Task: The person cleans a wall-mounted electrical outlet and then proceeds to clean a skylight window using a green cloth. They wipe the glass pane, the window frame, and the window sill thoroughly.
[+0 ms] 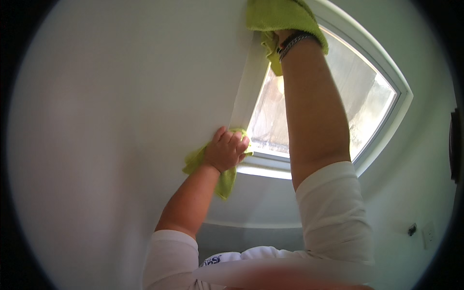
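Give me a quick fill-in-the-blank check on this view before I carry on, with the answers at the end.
1. The left grip holds a green cloth near the lower ____ corner of the window frame.
2. A second cloth covers most of the ____ grip.
3. Both shirt sleeves are ____ in colour.

Missing words: left; right; white.

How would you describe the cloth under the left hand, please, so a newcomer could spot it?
Start at the bright window and go to its lower left corner. There the left hand lies on the yellow-green cloth; unlike the higher cloth, it leaves its hand uncovered.
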Available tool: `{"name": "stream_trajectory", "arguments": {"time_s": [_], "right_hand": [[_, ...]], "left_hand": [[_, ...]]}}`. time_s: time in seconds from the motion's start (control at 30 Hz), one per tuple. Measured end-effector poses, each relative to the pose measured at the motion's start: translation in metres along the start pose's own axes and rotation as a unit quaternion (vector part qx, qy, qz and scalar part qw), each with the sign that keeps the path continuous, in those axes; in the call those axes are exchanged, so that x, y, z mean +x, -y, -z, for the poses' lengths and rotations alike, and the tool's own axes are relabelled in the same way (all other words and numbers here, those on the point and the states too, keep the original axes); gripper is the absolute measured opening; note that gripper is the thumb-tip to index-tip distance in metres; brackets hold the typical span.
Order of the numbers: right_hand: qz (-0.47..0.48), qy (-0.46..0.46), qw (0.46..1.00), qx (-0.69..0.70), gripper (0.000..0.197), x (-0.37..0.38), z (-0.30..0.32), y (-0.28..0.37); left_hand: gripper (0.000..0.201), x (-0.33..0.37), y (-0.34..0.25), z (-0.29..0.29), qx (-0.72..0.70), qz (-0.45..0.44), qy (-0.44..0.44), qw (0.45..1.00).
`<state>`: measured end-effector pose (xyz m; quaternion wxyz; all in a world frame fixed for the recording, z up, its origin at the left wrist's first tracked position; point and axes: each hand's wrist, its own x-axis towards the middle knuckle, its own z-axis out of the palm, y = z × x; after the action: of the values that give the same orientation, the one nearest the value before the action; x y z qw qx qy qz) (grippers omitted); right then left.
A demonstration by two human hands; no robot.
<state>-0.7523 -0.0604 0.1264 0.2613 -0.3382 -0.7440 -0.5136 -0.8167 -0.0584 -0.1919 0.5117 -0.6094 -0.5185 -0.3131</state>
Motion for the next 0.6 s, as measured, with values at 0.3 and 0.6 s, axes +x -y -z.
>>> {"name": "stream_trajectory", "arguments": {"time_s": [0.3, 0.6], "right_hand": [[0.047, -0.017, 0.993, 0.105, 0.024, -0.027, -0.019, 0.008], [0.111, 0.059, 0.962, 0.244, 0.012, -0.149, -0.102, 0.104]], "left_hand": [[0.052, 0.010, -0.014, -0.001, -0.047, 0.001, 0.019, 0.999], [0.034, -0.060, -0.075, 0.074, -0.172, 0.170, 0.069, 0.968]]}}
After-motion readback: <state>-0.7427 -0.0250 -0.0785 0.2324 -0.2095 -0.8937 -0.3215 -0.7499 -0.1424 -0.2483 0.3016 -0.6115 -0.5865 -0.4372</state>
